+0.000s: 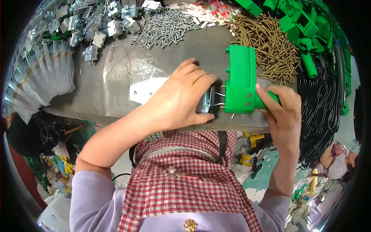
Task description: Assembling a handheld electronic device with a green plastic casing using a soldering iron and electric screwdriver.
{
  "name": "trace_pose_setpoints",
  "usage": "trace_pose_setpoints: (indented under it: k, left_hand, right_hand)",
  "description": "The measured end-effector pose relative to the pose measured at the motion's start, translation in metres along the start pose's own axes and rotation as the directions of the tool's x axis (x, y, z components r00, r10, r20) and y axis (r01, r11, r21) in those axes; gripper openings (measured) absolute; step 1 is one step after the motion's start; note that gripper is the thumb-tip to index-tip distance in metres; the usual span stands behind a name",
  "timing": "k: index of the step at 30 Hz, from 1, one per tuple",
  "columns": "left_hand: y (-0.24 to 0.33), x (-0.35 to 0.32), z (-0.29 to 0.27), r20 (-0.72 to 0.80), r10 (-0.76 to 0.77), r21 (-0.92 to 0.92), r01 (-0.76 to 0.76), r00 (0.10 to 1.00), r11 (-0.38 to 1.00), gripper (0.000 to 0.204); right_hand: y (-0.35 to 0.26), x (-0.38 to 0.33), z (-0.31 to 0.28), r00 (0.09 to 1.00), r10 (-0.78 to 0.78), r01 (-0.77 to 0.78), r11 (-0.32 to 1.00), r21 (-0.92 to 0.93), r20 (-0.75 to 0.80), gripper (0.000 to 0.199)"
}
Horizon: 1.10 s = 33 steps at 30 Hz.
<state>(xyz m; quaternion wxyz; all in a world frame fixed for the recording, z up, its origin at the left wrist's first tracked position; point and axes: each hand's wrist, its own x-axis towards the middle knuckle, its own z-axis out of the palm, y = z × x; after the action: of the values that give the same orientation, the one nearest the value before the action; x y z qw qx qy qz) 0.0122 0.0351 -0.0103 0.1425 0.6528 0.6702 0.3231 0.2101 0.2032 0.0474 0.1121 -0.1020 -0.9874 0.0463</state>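
My left hand (185, 94) is closed round a shiny metal part (204, 101) with a dark rim, mostly hidden under the fingers. A bright flat plate with small holes (143, 91) shows beneath my left wrist; whether it joins that part I cannot tell. To the right is a green plastic housing (241, 79) with two screws in its face. Pale wires (219, 99) and brass-coloured screw ends bridge the narrow gap between it and the metal part. The fingers of my right hand (284, 108) wrap the housing's green handle (267, 99).
Along the far side lie silver screws (166, 29), long brass screws (266, 44), metal-and-white components (91, 54) and green plastic shells (309, 27). Clear bubble bags (48, 71) cover the left end. Black cables (315, 104) hang at right. Other people show at both edges.
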Motion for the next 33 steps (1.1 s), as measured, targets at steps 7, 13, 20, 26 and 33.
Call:
trace_pose_setpoints:
  k: [7,13,20,26,33]
  left_hand:
    - [0.002,-0.007,0.003,-0.043,0.008,0.027,-0.006,0.999,1.0,0.074]
    - [0.004,0.007,0.007,-0.106,0.068,0.024,-0.065,0.992,0.998,0.073]
    - [0.016,0.013,0.007,-0.152,0.008,0.226,0.027,0.988,0.974,0.065]
    - [0.016,0.006,0.005,-0.128,-0.026,0.169,0.048,0.991,0.985,0.067]
    - [0.016,0.007,0.003,-0.143,0.0,0.181,0.026,0.99,0.983,0.059]
  right_hand:
    - [-0.015,0.015,-0.009,0.988,0.001,-0.003,1.0,0.011,0.154,0.054]
    - [-0.015,-0.002,0.014,1.0,0.014,-0.013,0.995,-0.1,0.007,0.044]
    - [0.034,0.001,0.005,0.995,0.049,-0.022,0.957,0.289,-0.089,0.042]
    - [0.2,-0.029,-0.103,0.72,0.48,-0.673,0.66,-0.334,-0.502,0.049]
    - [0.203,-0.015,-0.138,0.552,0.806,-0.809,0.58,0.098,-0.214,0.067]
